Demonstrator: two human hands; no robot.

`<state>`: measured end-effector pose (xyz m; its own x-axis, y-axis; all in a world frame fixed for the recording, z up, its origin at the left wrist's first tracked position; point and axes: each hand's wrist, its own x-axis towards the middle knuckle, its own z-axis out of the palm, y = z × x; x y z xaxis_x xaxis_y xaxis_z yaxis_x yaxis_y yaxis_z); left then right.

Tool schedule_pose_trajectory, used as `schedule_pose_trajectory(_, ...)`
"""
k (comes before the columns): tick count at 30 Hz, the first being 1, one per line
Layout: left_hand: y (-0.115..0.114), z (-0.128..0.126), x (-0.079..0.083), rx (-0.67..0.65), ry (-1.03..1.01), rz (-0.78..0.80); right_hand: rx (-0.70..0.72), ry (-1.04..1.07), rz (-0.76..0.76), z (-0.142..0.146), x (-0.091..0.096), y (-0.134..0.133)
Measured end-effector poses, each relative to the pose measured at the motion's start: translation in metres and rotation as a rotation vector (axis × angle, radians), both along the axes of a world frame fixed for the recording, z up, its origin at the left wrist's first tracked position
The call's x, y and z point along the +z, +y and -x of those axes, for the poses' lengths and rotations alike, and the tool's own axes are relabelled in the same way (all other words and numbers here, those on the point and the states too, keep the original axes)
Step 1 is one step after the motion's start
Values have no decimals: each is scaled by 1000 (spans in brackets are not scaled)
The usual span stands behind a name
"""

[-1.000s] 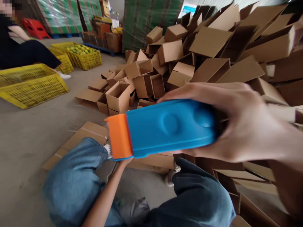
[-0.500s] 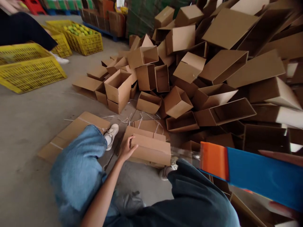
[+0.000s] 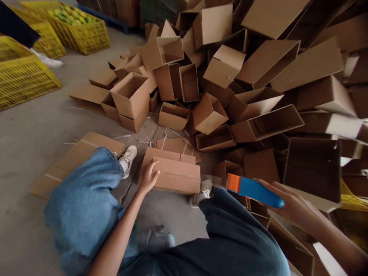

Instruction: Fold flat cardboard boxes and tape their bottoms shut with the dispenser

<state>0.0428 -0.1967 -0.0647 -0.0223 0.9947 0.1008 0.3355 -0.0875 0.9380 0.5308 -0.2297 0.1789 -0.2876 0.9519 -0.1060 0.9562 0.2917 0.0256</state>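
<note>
While the right hand (image 3: 293, 207) grasps a blue-and-orange tape dispenser (image 3: 254, 190) in curled fingers, the left hand (image 3: 148, 178) lies unclenched, its fingers spread on a cardboard carton (image 3: 175, 174) directly beneath them. A denim-covered knee (image 3: 83, 195) sits just left of those left fingers, while a heap of cardboard boxes (image 3: 267, 65) rises beyond both hands. Farther past the left fingers, a yellow crate (image 3: 86, 40) of green fruit (image 3: 69, 19) stands on the concrete floor (image 3: 37, 126).
</note>
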Motion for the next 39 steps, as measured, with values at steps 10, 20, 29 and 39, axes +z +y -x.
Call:
schedule_pose_trajectory(10, 7, 19, 13, -171, 29, 194, 177, -126, 41, -12, -78, 18)
schedule_pose_trajectory(20, 11, 33, 28, -327, -23, 330, 219, -181, -7, -13, -121, 26)
schedule_pose_trajectory(29, 6, 12, 26, -111, -11, 268, 209, -141, 127, 42, -162, 39)
schedule_pose_trajectory(39, 31, -6, 42, 113, 237, 440, 286, -71, 246, 69, -164, 46)
